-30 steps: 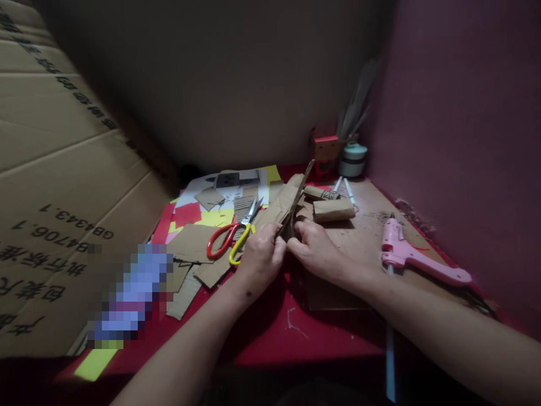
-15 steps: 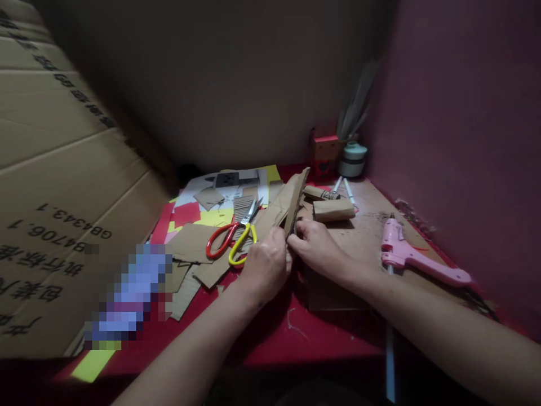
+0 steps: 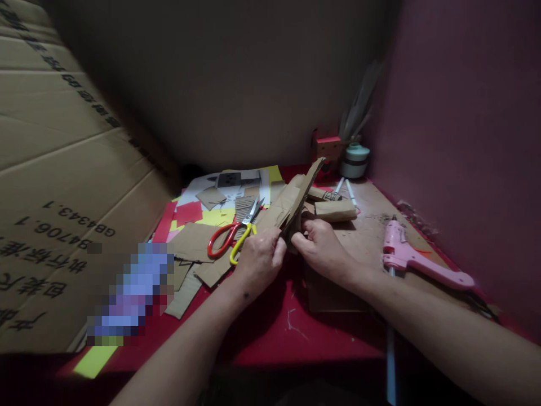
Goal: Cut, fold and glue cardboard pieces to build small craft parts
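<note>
Both hands meet at a long, folded piece of brown cardboard [image 3: 296,197] in the middle of the view. My left hand [image 3: 261,255] is closed on its lower left end, fingers curled under. My right hand [image 3: 318,243] is closed on the lower right part, thumb toward the left hand. The cardboard tilts up and to the right, its layers slightly apart. Just left of it lie scissors [image 3: 230,237] with one red and one yellow handle, partly behind my left hand. A rolled cardboard tube [image 3: 336,211] lies beyond my right hand.
A pink glue gun [image 3: 422,264] with a long glue stick lies at the right. Cardboard scraps [image 3: 196,241] and coloured papers [image 3: 189,212] are spread at the left. A large carton [image 3: 63,186] stands far left. A pale blue pot [image 3: 355,160] stands at the back.
The cardboard's upper end has swung to the right and leans more. My left hand has shifted slightly left, turning its knuckles, and the two hands are a little farther apart.
</note>
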Motion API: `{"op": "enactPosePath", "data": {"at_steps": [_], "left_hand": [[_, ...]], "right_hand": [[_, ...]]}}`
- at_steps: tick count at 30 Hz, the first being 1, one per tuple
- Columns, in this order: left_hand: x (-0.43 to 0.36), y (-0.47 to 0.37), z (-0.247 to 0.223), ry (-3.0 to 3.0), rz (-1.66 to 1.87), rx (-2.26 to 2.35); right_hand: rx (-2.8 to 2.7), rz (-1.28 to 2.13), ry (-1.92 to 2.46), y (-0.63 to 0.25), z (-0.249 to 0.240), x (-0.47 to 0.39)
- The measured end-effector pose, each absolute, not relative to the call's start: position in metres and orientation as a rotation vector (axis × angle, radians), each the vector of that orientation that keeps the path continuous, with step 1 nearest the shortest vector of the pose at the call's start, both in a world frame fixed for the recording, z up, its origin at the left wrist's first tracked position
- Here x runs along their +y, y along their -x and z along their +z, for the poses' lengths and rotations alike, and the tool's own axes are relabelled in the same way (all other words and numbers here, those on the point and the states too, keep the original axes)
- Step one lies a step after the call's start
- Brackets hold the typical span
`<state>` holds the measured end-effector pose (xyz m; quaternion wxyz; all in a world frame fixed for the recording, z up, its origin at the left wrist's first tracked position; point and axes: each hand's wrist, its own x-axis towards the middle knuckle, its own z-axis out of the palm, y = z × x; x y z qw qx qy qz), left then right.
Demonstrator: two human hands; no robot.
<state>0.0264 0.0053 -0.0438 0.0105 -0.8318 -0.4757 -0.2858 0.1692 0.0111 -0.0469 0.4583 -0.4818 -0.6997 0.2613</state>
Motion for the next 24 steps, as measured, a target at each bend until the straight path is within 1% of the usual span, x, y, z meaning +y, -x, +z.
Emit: {"op": "enactPosePath", "data": {"at_steps": [2, 5, 11, 14, 18, 21, 24], "left_hand": [[0.006, -0.025, -0.043, 2.608, -0.954, -1.492], [0.007, -0.025, -0.046, 2.572, -0.945, -1.477], [0.002, -0.031, -0.054, 2.523, -0.7, -1.348], [0.001, -0.033, -0.056, 2.475, -0.622, -1.309], [0.002, -0.033, -0.054, 2.46, -0.703, -1.266], [0.004, -0.031, -0.05, 2.456, -0.851, -1.308], [0.005, -0.028, -0.044, 2.487, -0.977, -1.331]], "right_hand": [[-1.697, 0.708, 1.194, -0.169, -0.047, 0.012], [-1.678, 0.755, 1.231, -0.168, -0.047, 0.013], [-1.633, 0.739, 1.356, -0.165, -0.039, 0.011], [-1.699, 0.714, 1.366, -0.165, -0.039, 0.008], [-1.814, 0.665, 1.274, -0.166, -0.042, 0.008], [-1.832, 0.581, 1.281, -0.166, -0.043, 0.01], [-1.855, 0.571, 1.243, -0.168, -0.043, 0.011]]}}
